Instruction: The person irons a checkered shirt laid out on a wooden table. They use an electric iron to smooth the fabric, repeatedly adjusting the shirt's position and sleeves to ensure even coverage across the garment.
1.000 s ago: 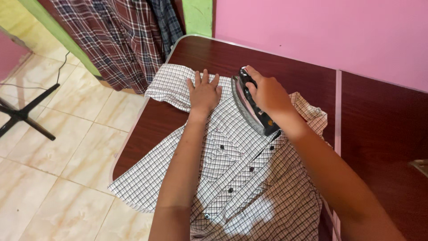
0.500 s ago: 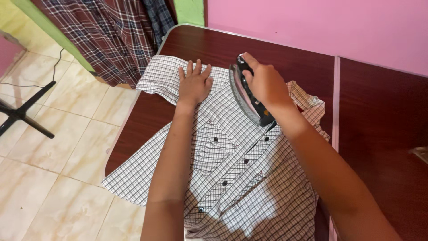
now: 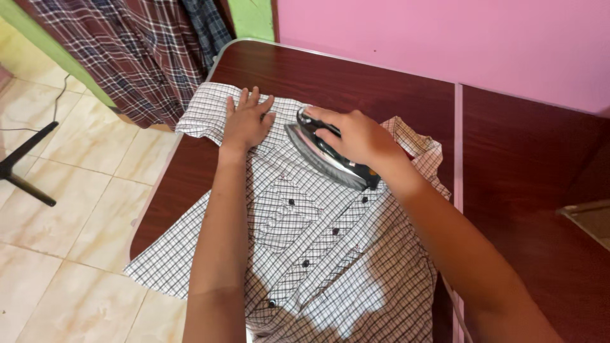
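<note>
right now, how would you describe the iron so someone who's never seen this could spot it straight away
Find the dark brown wooden table by the pink wall, with a white checked shirt spread over it. Near the shirt's collar end, the right hand grips the iron. It is the only hard, shiny thing on the cloth: a silver-edged, pointed body with a black handle, beside the flat left hand.
</note>
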